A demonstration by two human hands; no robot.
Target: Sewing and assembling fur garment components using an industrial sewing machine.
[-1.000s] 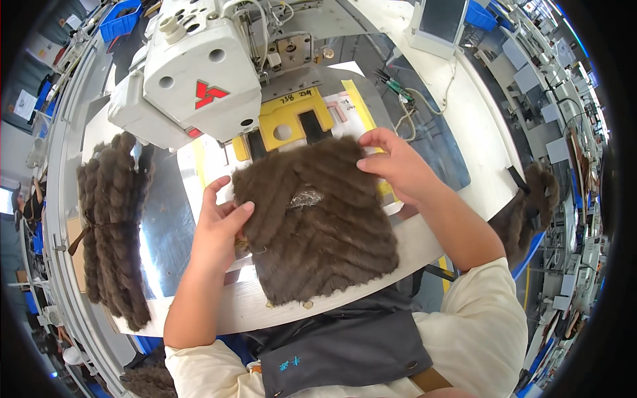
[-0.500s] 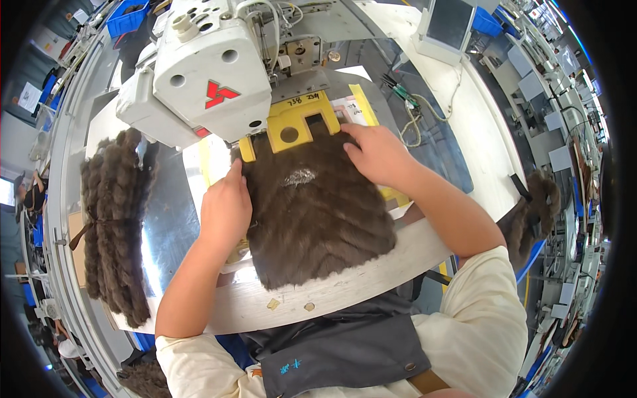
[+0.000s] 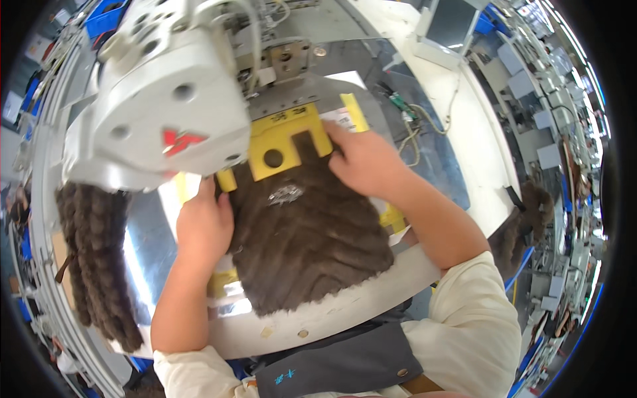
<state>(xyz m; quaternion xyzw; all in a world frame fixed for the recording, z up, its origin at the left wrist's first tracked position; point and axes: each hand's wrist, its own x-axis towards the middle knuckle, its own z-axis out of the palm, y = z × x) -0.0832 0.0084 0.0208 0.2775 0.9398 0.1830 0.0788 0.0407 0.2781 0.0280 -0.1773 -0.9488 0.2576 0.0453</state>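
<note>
White tabletop (image 3: 232, 338): fur panel (image 3: 312, 239) lay partly under yellow plate (image 3: 285, 136), placing seemingly done, no stitching visible. Left hand (image 3: 204, 222), right hand (image 3: 368, 162): fingers loosely curled beside plate; grip unclear.

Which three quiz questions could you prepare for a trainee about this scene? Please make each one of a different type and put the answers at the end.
1. Multiple choice: What colour is the plate over the fur?
A) blue
B) yellow
C) red

2. True or false: In the picture, the screen stands to the right of the white machine.

3. Fill in: The hand nearer to the fur bundle is the person's ____ hand.

Key:
1. B
2. True
3. Left; the left hand is at the fur's left side.
</note>
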